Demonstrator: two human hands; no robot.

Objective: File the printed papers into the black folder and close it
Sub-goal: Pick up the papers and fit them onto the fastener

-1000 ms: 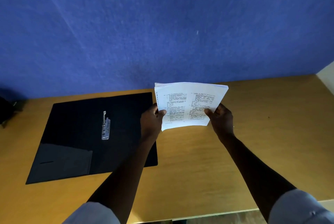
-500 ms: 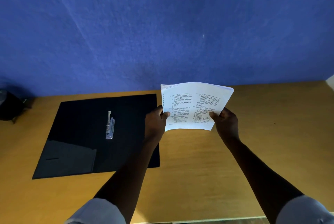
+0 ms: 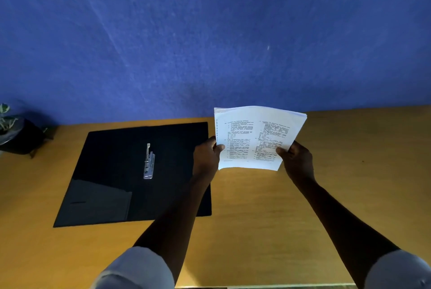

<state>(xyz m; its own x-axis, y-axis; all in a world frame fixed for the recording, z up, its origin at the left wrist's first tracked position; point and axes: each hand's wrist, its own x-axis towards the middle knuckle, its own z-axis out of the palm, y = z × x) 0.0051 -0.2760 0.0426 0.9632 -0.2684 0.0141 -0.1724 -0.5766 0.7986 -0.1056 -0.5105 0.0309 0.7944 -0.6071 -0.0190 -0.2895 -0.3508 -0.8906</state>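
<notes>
A stack of printed papers (image 3: 254,134) is held up above the wooden desk (image 3: 349,172), tilted toward me, just right of the folder. My left hand (image 3: 206,155) grips its lower left edge, thumb on the front page. My right hand (image 3: 296,160) grips the lower right corner the same way. The black folder (image 3: 112,172) lies open and flat on the desk to the left. A metal filing clip (image 3: 148,162) sits on its middle spine, its prong raised.
A dark pot with a small plant (image 3: 14,134) stands at the desk's far left against the blue wall (image 3: 210,31). Bare desk surface stretches to the right of the papers and in front of the folder.
The view has shifted, so the folder and papers sit further right in frame and the plant pot has come into sight. Both hands keep the same grip on the papers.
</notes>
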